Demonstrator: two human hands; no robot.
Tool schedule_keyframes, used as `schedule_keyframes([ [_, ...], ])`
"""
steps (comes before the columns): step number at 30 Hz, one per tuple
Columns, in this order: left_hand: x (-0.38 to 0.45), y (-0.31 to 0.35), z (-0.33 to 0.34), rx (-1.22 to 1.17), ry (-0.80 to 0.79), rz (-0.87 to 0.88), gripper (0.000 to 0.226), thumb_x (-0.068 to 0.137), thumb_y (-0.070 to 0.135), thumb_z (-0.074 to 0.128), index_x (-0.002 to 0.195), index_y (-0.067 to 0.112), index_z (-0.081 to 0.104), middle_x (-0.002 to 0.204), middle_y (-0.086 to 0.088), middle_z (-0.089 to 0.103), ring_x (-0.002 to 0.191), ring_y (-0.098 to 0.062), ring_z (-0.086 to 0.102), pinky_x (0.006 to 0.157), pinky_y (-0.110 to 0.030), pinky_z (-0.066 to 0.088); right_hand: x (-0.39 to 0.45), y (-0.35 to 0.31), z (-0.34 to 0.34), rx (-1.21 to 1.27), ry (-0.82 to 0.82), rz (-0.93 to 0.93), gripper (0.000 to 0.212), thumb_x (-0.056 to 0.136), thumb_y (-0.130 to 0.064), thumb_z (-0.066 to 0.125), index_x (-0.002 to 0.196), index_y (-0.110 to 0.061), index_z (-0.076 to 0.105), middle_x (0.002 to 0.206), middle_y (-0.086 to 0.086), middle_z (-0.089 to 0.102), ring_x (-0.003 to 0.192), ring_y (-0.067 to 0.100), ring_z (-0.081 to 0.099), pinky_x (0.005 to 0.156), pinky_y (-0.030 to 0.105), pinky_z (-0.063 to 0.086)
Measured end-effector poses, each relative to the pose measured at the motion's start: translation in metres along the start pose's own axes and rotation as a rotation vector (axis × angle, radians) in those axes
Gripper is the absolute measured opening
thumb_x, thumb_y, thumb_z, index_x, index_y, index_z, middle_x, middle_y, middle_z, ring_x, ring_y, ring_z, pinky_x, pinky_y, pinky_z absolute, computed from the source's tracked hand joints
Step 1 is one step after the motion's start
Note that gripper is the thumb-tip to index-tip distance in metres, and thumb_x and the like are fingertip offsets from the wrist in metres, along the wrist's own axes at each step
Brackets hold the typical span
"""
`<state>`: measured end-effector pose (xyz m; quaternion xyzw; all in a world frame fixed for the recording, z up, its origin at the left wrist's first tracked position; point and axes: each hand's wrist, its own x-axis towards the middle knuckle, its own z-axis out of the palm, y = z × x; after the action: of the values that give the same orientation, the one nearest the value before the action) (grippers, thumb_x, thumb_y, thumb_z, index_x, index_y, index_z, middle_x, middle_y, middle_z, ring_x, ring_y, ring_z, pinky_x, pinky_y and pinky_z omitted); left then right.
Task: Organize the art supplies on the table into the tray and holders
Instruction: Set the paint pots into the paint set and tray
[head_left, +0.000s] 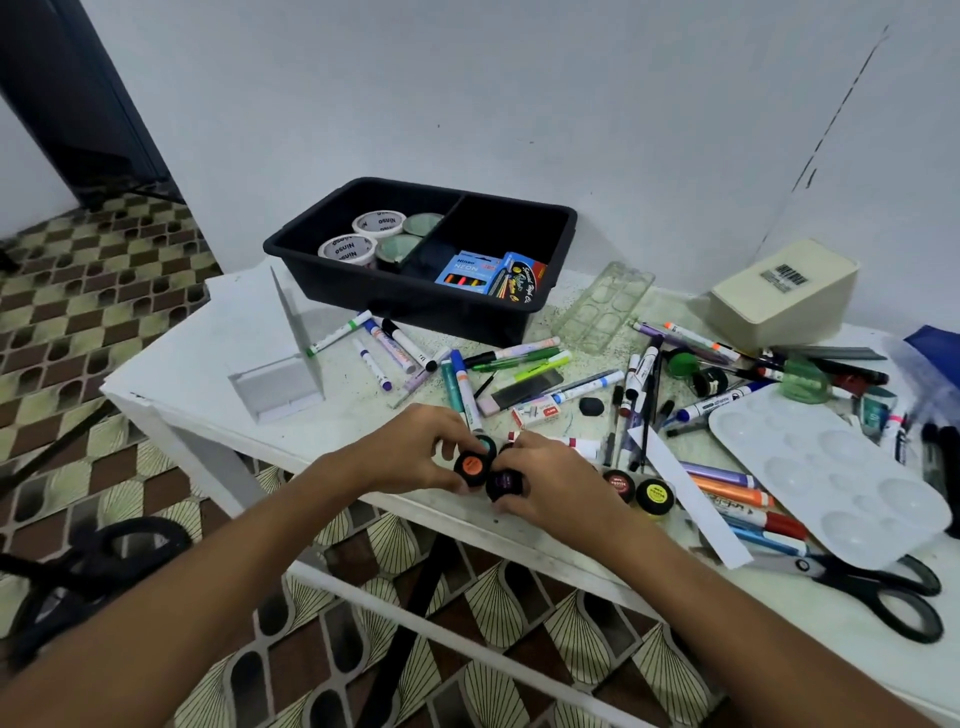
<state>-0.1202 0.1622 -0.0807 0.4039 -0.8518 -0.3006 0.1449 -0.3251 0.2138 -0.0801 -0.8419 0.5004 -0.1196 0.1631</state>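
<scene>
left hand (415, 449) grips orange-lidded paint pot (471, 466) | right hand (550, 480) grips purple-lidded pot (503, 480) (pots touching, near desk (197, 364) front edge) | black tray (415, 306) at back, holding tape rolls (363, 236)

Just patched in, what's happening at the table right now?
A person is gathering small paint pots at the table's near edge. The left hand holds an orange-lidded pot; the right hand holds a purple-lidded pot beside it. A red pot and a yellow pot still sit nearby. The black tray already holds tape rolls and marker boxes; many markers remain scattered.
</scene>
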Motion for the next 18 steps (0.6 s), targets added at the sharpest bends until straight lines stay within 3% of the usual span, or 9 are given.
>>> schedule_keyframes([
  [8,-0.004,-0.003,0.006,0.023,0.011,-0.019,0.045,0.069,0.018,0.085,0.111,0.016,0.072,0.086,0.007,0.061,0.072,-0.013,0.057,0.063,-0.016,0.042,-0.005,-0.003,0.004,0.033,0.056,0.047,0.036,0.084,-0.026,0.069,0.119,-0.016,0.065,0.104,0.004,0.053,0.094,0.022,0.056,0.078,0.029,0.042],
  [14,-0.004,-0.003,0.010,0.123,-0.038,0.020,0.040,0.076,0.020,0.079,0.114,0.016,0.070,0.090,0.004,0.056,0.075,-0.007,0.053,0.063,-0.016,0.042,-0.007,-0.007,0.006,0.045,0.069,0.064,0.034,0.087,-0.026,0.066,0.118,-0.013,0.066,0.103,0.006,0.056,0.093,0.020,0.055,0.075,0.022,0.038],
  [18,-0.004,-0.004,0.012,0.150,-0.038,0.028,0.035,0.078,0.028,0.077,0.111,0.017,0.071,0.091,0.003,0.059,0.075,-0.005,0.051,0.063,-0.015,0.039,-0.008,-0.008,0.007,0.050,0.091,0.101,0.026,0.086,-0.023,0.066,0.108,-0.009,0.068,0.092,0.006,0.058,0.081,0.016,0.048,0.068,0.023,0.033],
])
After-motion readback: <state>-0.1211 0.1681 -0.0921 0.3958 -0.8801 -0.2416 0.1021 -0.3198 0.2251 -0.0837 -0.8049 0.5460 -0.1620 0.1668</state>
